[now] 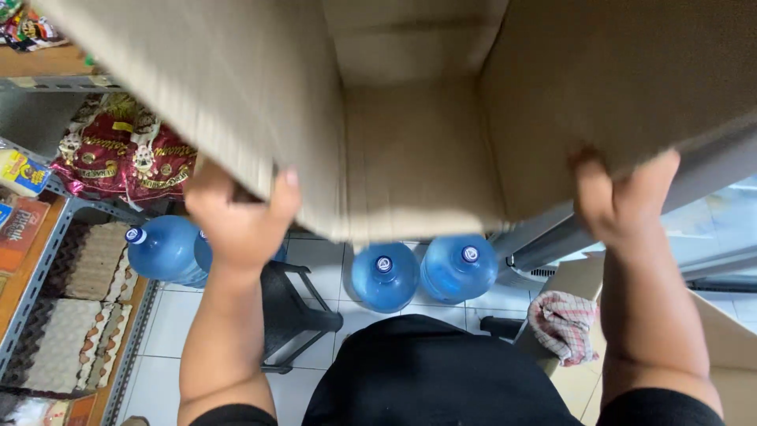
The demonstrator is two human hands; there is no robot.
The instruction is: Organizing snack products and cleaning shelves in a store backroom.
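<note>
**Open cardboard box held up by both hands above a shop floor**

Seen from above, looking down past raised arms. Left hand [236,217] clamped on the lower edge of the left flap of a large brown cardboard box [410,150], thumb laid over the flap's outer face, remaining fingers hidden behind it. Right hand [623,201] gripping the edge of the right flap the same way, fingers curled over the cardboard, palm side out of sight. Box lifted close to the camera, open side facing it, filling the upper part of the view, bare inside.

Below the box, on a pale tiled floor [181,315]: four blue water jugs with white caps, counted as two at the left [162,248] just beside a shelf and partly behind the left forearm, and two more near the middle [384,276] [460,268], standing side by side and touching. Dark plastic chair [296,308] between the two pairs. One red-checked cloth [564,323] lying on a tan surface at lower right, next to the right forearm.

At far left, a metal shelf unit [35,272] holding grey trays of eggs [75,315], with red and gold snack packets [130,154] hanging above. Exact number of trays and packets hard to tell.
</note>
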